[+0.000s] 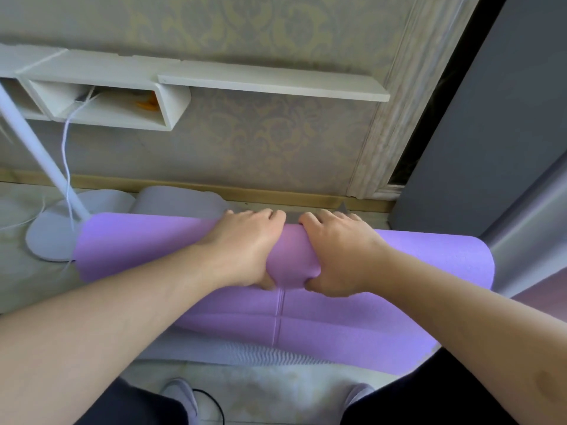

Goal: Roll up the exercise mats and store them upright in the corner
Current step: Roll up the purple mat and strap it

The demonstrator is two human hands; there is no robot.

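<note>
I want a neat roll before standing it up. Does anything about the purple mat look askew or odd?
Nothing serious. Both hands, left and right, grip the purple mat at its middle, denting the roll there. A white cord dangles from the shelf near the lamp base.

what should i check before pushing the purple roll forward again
1. Both hands on the roll: left hand and right hand grip the purple mat at mid-length: ok.
2. Roll even end to end: ok.
3. Flat part left to roll: yes, near the knees: ok.
4. Path ahead: grey mat roll lies close behind: not ok.
5. Lamp base touches the roll's left end: not ok.
6. Roll tightness: cannot tell.
</note>
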